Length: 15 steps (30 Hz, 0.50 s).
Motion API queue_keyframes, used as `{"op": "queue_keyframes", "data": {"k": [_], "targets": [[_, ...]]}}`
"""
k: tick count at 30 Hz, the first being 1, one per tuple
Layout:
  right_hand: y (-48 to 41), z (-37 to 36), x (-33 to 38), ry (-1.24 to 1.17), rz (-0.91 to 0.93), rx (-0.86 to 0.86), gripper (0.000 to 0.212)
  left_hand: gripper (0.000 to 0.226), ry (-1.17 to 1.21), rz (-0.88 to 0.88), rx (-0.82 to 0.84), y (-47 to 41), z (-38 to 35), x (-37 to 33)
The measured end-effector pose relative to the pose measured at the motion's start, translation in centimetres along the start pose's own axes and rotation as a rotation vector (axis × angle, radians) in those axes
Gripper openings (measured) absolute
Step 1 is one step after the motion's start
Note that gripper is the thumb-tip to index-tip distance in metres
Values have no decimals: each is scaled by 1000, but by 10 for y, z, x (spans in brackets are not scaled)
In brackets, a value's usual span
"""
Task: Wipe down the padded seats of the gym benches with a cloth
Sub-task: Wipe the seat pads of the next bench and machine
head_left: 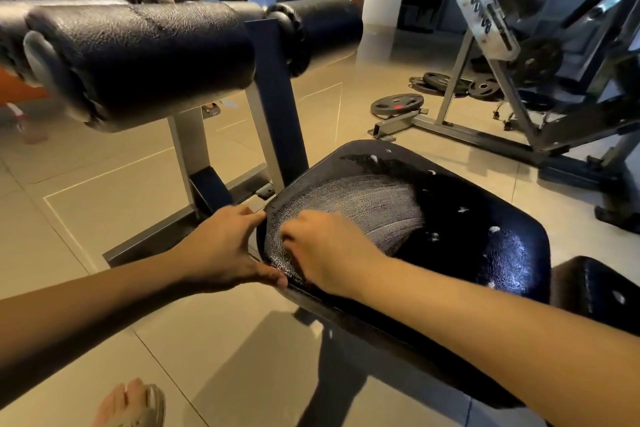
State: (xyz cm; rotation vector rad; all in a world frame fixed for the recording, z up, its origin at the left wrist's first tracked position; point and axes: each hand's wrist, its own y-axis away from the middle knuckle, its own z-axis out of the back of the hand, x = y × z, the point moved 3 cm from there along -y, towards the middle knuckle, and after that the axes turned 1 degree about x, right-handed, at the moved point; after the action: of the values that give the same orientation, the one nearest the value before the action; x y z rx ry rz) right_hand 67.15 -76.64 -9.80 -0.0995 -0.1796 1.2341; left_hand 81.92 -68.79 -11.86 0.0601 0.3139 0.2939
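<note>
Risks first. You're working the near-left corner of the padded seat (485, 218), and the white foam flecks (493, 229) scattered over its right half are sitting unwiped. If you're leaving this corner without reaching them, they're likely drying as spots. The grey streaked smear (374, 208) in the middle is looking wet, so short strokes are probably just pushing the film about rather than lifting it. The cloth isn't showing anywhere in view. If it's bunched small under your palm, bare knuckles may be doing the rubbing and the pad is getting little contact. The seat surface is looking crackled near that corner, so hard scrubbing there could be catching and flaking the cover. Your sandalled foot (135, 402) is standing on the tiled floor (104, 218) near the seat's front edge, and drips running off could be making that patch slippery.

Hands. Your left hand (221, 246) is gripping the seat's front-left edge, thumb hooked at the near rim and fingers wrapped at the corner, steadying it. Your right hand (332, 253) is lying on top of the seat just beside the left, fingers curled under and motion-blurred. I can't tell whether it's pinching a cloth or pressing bare. The seat is sitting low and centre, below the roller pad (145, 55), with the back pad (595, 295) just beside it at lower right.
</note>
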Motion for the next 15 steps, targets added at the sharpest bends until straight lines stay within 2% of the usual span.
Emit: {"op": "queue_keyframes", "data": {"k": [1,3,5,7,9,11,15], "targets": [[9,0,4,-27,77,-1,16,128,0,2,-5,0,0,0],[14,3,-24,29,34,-2,18,124,-14,0,-11,-1,-1,0],[12,8,-88,140,-217,-14,19,124,-16,3,-9,-2,-1,0],[21,19,-152,216,-505,-110,21,124,18,7,-10,-2,-2,1],[29,22,-171,218,-622,-154,21,125,40,11,-10,-2,-1,1],[18,16,-140,191,-541,-135,17,125,31,11,-14,-3,1,0],[3,0,-28,40,-140,-19,12,121,3,15,-2,-1,3,-4]]}}
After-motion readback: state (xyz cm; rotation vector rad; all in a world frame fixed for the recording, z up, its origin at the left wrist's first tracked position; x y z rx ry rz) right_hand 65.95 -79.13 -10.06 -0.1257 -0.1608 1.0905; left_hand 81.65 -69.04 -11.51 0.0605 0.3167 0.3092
